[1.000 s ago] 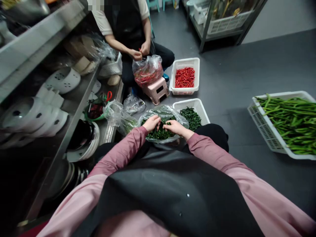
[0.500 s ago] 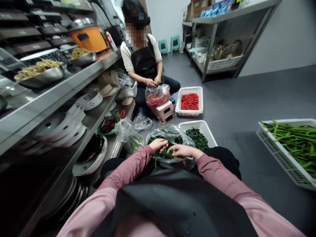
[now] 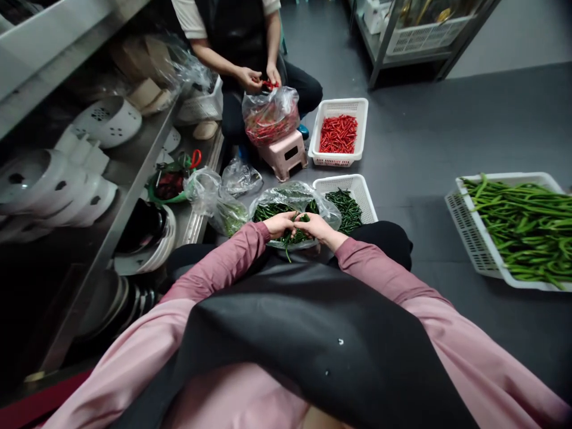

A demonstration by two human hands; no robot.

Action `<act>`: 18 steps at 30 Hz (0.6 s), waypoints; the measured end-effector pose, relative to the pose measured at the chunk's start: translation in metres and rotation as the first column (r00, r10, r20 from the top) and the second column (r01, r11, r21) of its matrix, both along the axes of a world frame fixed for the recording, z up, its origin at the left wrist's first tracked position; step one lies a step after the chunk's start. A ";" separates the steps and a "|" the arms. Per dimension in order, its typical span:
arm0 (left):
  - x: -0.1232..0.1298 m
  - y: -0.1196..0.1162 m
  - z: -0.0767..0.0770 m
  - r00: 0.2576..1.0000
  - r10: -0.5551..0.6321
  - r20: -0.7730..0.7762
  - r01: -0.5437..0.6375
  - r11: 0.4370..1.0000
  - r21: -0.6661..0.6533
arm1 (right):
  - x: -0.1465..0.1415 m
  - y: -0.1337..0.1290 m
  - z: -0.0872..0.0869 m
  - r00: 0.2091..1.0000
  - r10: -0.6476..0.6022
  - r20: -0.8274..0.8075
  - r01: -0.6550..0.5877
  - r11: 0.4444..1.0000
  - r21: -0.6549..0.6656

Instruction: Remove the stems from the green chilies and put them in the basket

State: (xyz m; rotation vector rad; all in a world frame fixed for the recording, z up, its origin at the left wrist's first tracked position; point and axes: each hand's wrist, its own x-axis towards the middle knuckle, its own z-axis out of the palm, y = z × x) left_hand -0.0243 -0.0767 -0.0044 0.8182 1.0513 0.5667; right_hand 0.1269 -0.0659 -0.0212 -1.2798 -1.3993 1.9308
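Over an opened clear plastic bag (image 3: 328,210) of green chillies (image 3: 270,211), my two hands meet at the fingertips. My right hand (image 3: 318,229) is closed around a few green chillies, whose dark green tips show above its fingers. The fingers of my left hand (image 3: 280,224) are pinched together against the right fingertips; what they grip, if anything, is too small to make out. Just beyond my right hand stands a white basket (image 3: 367,199) with more green chillies (image 3: 344,210) in it.
Opposite, a co-worker's hands (image 3: 250,79) hold red chillies above a bag (image 3: 270,116) on a pink stool (image 3: 286,155). A white basket (image 3: 361,113) holds red chillies. Long green vegetables fill a basket (image 3: 476,250) at right. Metal shelving (image 3: 134,179) with dishes lines the left.
My view has tilted downward. My hands have come together, from apart over the bag to touching at the fingertips, with green chillies now showing in the right. The co-worker's hands now show red chillies.
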 end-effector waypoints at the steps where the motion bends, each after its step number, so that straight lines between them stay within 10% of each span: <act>1: 0.000 -0.001 0.000 1.000 -0.002 0.009 0.002 1.000 0.003 | 0.000 0.000 0.000 1.000 -0.017 -0.001 0.017 1.000 0.000; 13: -0.012 -0.011 -0.004 0.998 0.006 -0.070 -0.023 0.970 -0.243 | -0.001 0.008 -0.007 0.984 -0.053 0.167 0.004 0.959 0.282; 18: -0.015 -0.023 -0.010 0.950 0.024 -0.311 -0.037 0.999 -0.037 | 0.000 0.008 -0.008 0.984 -0.014 0.179 -0.009 0.992 0.127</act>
